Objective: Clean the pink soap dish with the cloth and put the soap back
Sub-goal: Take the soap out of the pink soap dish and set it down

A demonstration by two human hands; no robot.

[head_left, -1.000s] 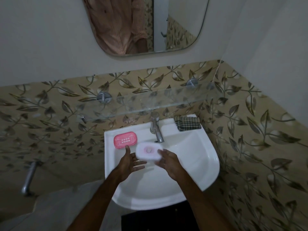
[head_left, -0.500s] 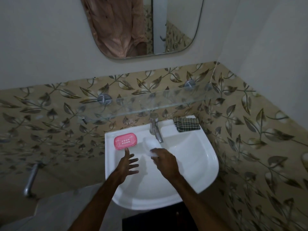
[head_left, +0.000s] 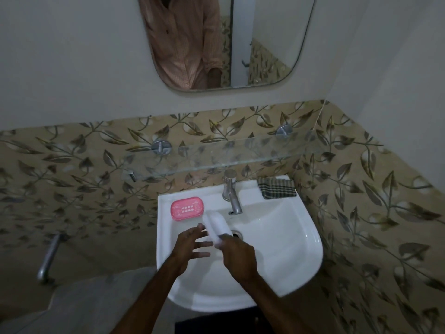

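Observation:
The pink soap dish lies on the sink's back left ledge, nothing in it. My right hand grips the near end of a white soap bar and holds it over the basin, just right of the dish. My left hand hovers beside the bar with its fingers spread and holds nothing. The folded checked cloth sits on the back right corner of the sink.
The white sink has a chrome tap at the back middle and a drain beside the soap. A glass shelf juts out above the tap. Patterned tiled walls close in left and right.
My right hand has turned the soap bar from flat to end-on and carried it left and back toward the pink dish. My left hand has stayed spread beside it.

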